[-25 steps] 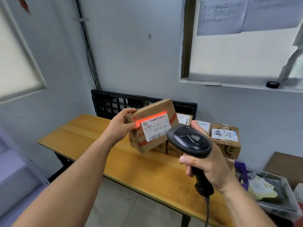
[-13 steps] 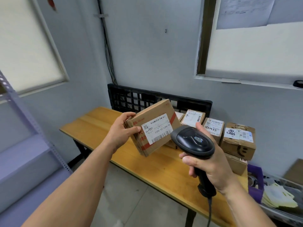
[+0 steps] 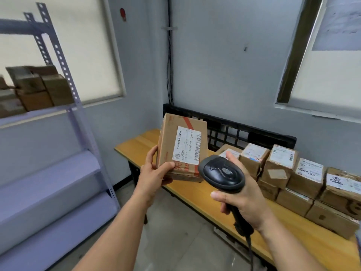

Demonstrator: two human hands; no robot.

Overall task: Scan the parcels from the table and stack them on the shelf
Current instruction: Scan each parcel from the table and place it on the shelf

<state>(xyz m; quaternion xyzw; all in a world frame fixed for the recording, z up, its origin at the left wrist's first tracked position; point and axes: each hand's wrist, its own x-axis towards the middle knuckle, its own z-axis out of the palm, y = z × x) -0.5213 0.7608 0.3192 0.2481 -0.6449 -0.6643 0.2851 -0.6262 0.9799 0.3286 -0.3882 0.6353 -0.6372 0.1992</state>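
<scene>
Parcel (image 3: pixel 182 149) mid-frame, upright, clamped at lower corner by left hand (image 3: pixel 154 176). Right hand (image 3: pixel 242 200) wrapped round scanner (image 3: pixel 222 176). Prob light, stiff cardboard; grip edges, avoid label. Shelf (image 3: pixel 48 112) upper left.

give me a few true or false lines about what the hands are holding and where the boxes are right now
1. The left hand holds a cardboard box with its white label facing the camera. True.
2. The right hand is empty. False: it grips a black scanner by the handle.
3. The held box rests on the table. False: it is lifted clear, above the table's near edge.
4. More boxes sit stacked on the table at the right. True.
5. The shelf at the left has no boxes on it. False: blurred brown boxes sit on its upper level.
</scene>
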